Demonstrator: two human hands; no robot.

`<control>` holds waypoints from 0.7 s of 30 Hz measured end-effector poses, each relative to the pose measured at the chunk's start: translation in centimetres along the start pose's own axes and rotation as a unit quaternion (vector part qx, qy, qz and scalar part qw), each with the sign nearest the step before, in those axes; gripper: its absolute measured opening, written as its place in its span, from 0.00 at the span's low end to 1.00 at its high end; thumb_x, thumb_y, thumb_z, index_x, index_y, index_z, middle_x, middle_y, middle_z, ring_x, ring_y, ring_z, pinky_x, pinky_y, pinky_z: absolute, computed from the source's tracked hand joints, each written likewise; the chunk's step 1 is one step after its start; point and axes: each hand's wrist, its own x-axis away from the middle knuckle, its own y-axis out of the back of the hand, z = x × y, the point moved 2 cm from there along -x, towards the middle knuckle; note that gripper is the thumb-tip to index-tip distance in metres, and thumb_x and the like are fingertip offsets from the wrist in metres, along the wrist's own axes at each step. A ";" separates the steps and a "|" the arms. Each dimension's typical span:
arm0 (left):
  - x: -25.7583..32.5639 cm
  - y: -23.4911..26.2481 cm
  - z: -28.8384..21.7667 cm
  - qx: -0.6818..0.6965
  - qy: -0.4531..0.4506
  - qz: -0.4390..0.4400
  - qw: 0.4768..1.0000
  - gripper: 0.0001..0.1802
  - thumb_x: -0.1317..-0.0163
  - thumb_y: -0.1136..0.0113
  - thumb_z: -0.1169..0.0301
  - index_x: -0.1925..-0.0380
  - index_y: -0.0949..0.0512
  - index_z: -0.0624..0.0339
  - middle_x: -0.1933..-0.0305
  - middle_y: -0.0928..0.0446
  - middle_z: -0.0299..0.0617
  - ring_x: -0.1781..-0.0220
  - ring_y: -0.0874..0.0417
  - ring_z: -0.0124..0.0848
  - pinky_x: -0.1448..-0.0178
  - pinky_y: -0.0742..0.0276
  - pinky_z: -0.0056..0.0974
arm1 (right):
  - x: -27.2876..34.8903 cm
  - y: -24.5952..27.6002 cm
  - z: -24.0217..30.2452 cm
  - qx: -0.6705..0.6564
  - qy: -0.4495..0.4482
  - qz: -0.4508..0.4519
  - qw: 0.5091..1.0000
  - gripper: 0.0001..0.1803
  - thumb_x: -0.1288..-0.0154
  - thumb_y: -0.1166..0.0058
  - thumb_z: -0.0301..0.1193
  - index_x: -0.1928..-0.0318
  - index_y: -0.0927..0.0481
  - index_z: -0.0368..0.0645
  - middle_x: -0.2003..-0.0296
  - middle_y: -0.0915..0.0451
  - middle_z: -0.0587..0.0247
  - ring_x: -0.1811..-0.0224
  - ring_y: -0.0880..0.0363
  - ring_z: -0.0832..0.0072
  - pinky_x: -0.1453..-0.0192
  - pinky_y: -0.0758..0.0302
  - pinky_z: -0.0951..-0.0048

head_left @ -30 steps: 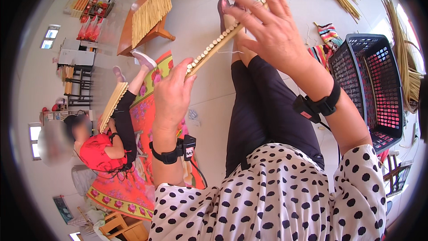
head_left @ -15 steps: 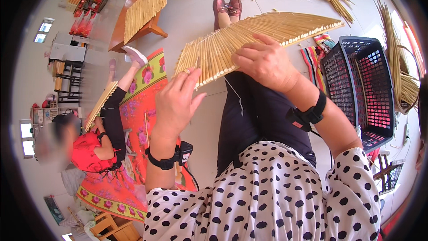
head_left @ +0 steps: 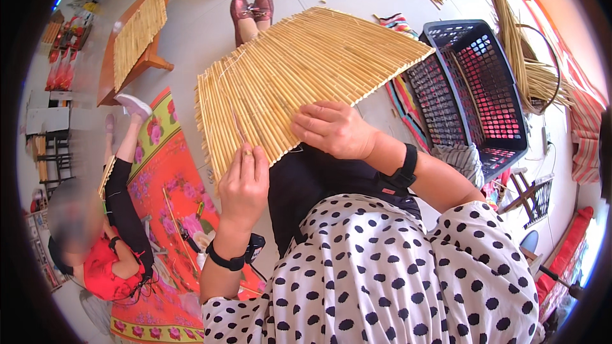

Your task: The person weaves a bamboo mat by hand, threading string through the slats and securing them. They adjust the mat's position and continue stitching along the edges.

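A mat of straw-coloured stalks [head_left: 306,57], laid side by side and joined, spreads in front of me over my lap. Its cut stalk ends line the near edge. My left hand [head_left: 243,185] is closed at the near left part of that edge, fingers on top and the thumb hidden. Farther right along the edge, my right hand [head_left: 338,130] is closed too, with bent fingers on the upper face and its thumb out of sight underneath. A pale thread [head_left: 233,64] crosses the mat's upper left, and a short thread end hangs by the near edge between my hands.
On my right stands a dark plastic crate [head_left: 468,114], with bundled stalks [head_left: 510,44] behind it. At left, another person in a red top [head_left: 115,267] sits by a red floral cloth [head_left: 172,197]. A wooden bench [head_left: 134,44] holds another stalk mat.
The mat has turned from a steep slant to lying flatter, showing more of its upper face. Both hands have come lower and nearer with it. My view has shifted to the right.
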 end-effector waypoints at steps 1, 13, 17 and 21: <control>0.2 -0.2 -0.3 0.005 0.001 -0.005 1.000 0.12 0.44 0.42 0.78 0.59 0.22 0.69 0.59 0.20 0.54 0.55 0.15 0.46 0.55 0.17 0.39 | 0.4 -0.1 0.1 0.001 -0.001 0.001 1.000 0.13 0.50 0.46 0.30 0.62 0.20 0.40 0.58 0.20 0.63 0.54 0.19 0.67 0.49 0.21 0.69; 4.6 -1.0 3.5 0.272 0.266 0.037 0.924 0.38 0.47 0.32 0.62 0.37 0.35 0.62 0.34 0.37 0.56 0.33 0.34 0.52 0.31 0.38 0.47 | 4.6 -0.3 0.7 -0.027 -0.007 0.078 0.997 0.17 0.47 0.46 0.30 0.56 0.20 0.37 0.54 0.19 0.58 0.51 0.19 0.63 0.47 0.20 0.66; 10.0 -7.6 6.1 0.511 0.485 -0.021 0.710 0.33 0.35 0.42 0.59 0.36 0.38 0.64 0.32 0.38 0.53 0.33 0.34 0.46 0.33 0.36 0.43 | 5.1 -0.1 0.5 -0.049 -0.021 0.096 0.994 0.18 0.47 0.45 0.28 0.54 0.21 0.36 0.53 0.19 0.58 0.50 0.19 0.62 0.48 0.20 0.65; 10.0 -8.1 5.0 0.778 0.526 -0.038 0.342 0.28 0.30 0.49 0.56 0.37 0.34 0.61 0.40 0.27 0.45 0.39 0.26 0.38 0.35 0.31 0.42 | 4.3 0.2 0.7 -0.072 -0.028 0.105 0.991 0.18 0.48 0.45 0.27 0.55 0.21 0.35 0.53 0.20 0.57 0.50 0.19 0.62 0.48 0.20 0.65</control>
